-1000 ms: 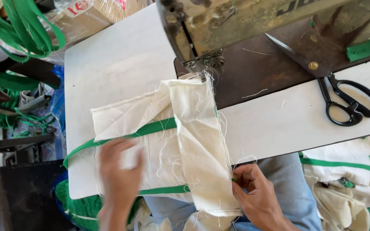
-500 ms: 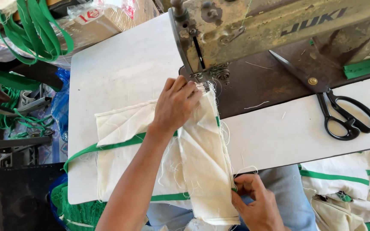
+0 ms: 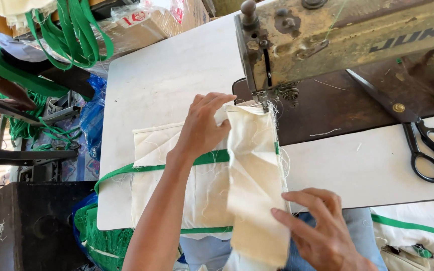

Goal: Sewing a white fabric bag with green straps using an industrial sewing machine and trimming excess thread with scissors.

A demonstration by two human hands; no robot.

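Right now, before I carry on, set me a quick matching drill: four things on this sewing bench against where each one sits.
Things:
1. left hand
2. right hand
3. scissors
4. green straps

Places:
A. lying on the table at far right
B. hanging at top left, off the table
C. pressing the cream cloth near the sewing machine
D. at the near end of the folded cloth strip, by the table edge

Pairs: 1-C, 2-D, 3-A, 4-B

Two hands (image 3: pixel 204 128), one scissors (image 3: pixel 418 135)
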